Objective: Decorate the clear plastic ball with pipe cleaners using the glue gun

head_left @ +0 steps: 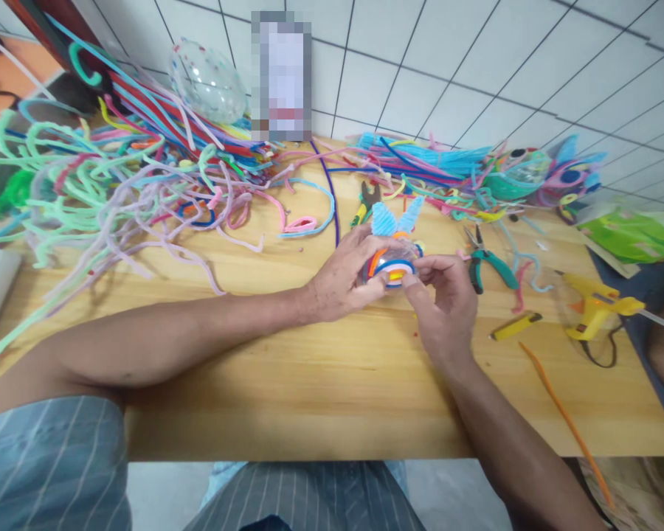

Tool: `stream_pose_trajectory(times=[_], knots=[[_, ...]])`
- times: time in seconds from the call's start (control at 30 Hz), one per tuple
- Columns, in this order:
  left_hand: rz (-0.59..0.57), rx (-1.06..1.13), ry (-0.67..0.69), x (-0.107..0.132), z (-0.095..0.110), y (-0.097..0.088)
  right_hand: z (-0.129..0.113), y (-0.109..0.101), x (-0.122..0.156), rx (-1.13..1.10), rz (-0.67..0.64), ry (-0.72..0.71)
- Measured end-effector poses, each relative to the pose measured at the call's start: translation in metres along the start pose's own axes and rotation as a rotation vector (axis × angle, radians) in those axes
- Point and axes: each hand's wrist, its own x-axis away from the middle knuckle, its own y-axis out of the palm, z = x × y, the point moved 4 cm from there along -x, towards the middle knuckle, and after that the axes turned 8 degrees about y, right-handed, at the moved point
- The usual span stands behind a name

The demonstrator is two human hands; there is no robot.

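Observation:
A small clear ball wrapped in orange, white and blue pipe cleaners, with two light blue fuzzy ears (394, 259), is held just above the wooden table (321, 383). My left hand (343, 276) cups it from the left, fingers wrapped round it. From the right, my right hand (445, 295) pinches the coloured rings at its front. Both forearms rest over the table.
A big tangle of pipe cleaners (116, 177) covers the back left; more lie at the back right (448, 166). Green-handled pliers (490, 262), other pliers (368, 200), a yellow glue gun (595, 306), a yellow cutter (514, 326) and an orange pipe cleaner (564, 413) lie nearby. A clear ball (207, 80) stands behind.

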Motion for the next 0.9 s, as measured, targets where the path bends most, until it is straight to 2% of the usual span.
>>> stream_pose_trajectory(times=[0.33,0.53,0.9], knots=[[-0.008,-0.03,-0.013,-0.0025,0.0033,-0.0028,-0.0018,0.0005,0.0009,0.055,0.009,-0.019],[0.009,-0.02,0.028,-0.0032,0.0056,-0.0038,-0.0013,0.0012,0.0019,0.057,0.01,-0.011],[-0.008,-0.024,-0.016,-0.0015,0.003,-0.0022,-0.0004,0.0009,0.0014,0.043,-0.003,-0.016]])
